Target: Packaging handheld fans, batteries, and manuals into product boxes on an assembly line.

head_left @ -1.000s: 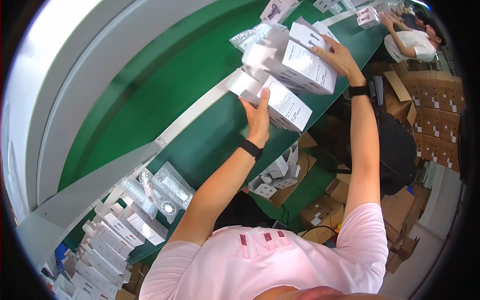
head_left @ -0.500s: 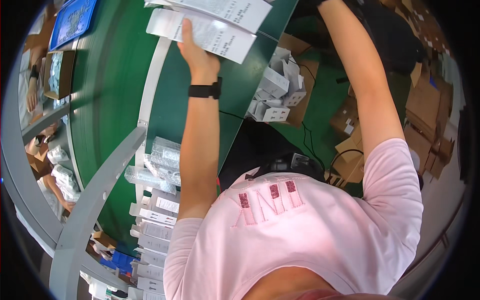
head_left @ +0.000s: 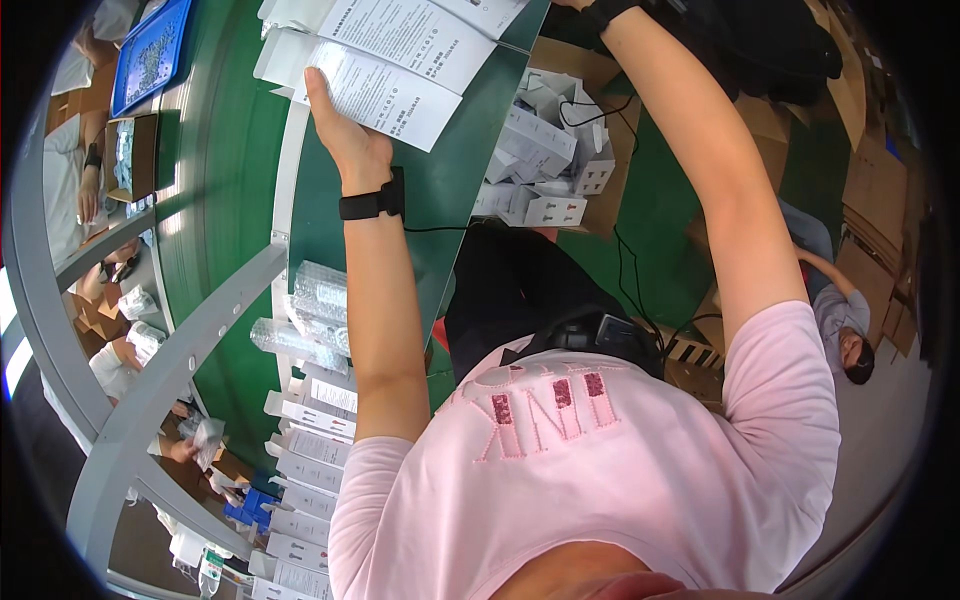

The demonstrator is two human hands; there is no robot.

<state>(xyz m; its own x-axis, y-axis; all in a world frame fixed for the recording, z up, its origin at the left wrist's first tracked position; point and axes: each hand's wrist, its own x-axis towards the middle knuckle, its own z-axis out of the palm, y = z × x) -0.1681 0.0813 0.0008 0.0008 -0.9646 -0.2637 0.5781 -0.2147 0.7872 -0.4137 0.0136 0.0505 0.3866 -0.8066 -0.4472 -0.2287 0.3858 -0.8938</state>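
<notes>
My left hand (head_left: 352,140) is closed on the near end of several white cardboard boxes at the top of the view. Its thumb lies along the printed face of the nearest white box (head_left: 385,98), and the other fingers are hidden. Beside that box stands another white box (head_left: 410,38), with flaps raised at its left end. At the upper edge, my right hand (head_left: 572,3) is almost wholly cut off, close to the far end of the boxes. Its fingers cannot be seen.
A carton of white boxes (head_left: 540,150) stands right of the green table (head_left: 440,190). Bubble-wrapped items (head_left: 318,310) and a row of white boxes (head_left: 312,450) lie left. A grey metal frame (head_left: 190,350) crosses there. Co-workers sit far left; another person (head_left: 840,310) is at right.
Both hands and the white boxes have shifted left in the view, and more of the right wrist shows. Much more of the person at right has come into sight.
</notes>
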